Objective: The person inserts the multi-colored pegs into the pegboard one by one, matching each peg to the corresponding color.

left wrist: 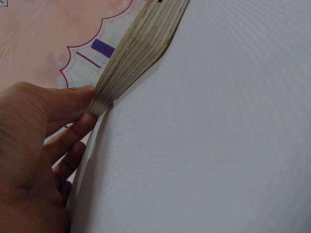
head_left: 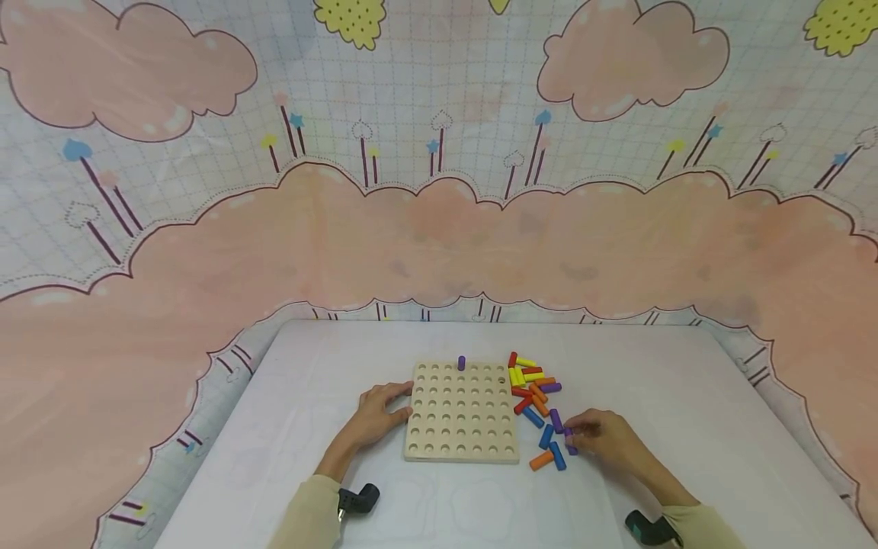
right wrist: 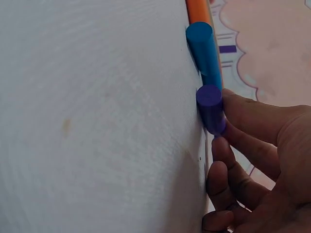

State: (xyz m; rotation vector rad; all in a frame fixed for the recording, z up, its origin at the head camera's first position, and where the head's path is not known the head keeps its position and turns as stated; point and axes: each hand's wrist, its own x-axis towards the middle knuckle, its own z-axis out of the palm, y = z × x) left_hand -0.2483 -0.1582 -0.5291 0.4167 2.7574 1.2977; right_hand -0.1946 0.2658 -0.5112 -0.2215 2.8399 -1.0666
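Nearest the camera, along the bottom of the frame, are two pale khaki cloth sleeves [head_left: 305,512] and two black wrist devices [head_left: 359,499], one at each wrist. Left of centre, the left hand [head_left: 376,415] has its fingers and thumb extended, touching the left edge of the square, pale wooden holed board [head_left: 456,459] without curling round it. Right of centre, the right hand [head_left: 607,436] grips a solid purple cylindrical peg [head_left: 571,442] between thumb and fingers, low over the white table [head_left: 233,450] at the right of the peg cluster. To do this step well, I would pinch the peg across its sides near one end, leave the other end free, and lift straight up so the blue pegs [head_left: 559,456] beside it are not knocked; the left hand should press only lightly, enough to hold the board square. Counting the pegs, I make it four purple, one of them standing upright at the board's top edge [head_left: 462,364]; three blue; four orange pegs [head_left: 541,460]; four red pegs [head_left: 522,393]; and four yellow pegs [head_left: 513,377]. Those in the upper part of the cluster crowd together, so the red, orange and yellow figures could be off by one. The board's holes are too small to count surely.
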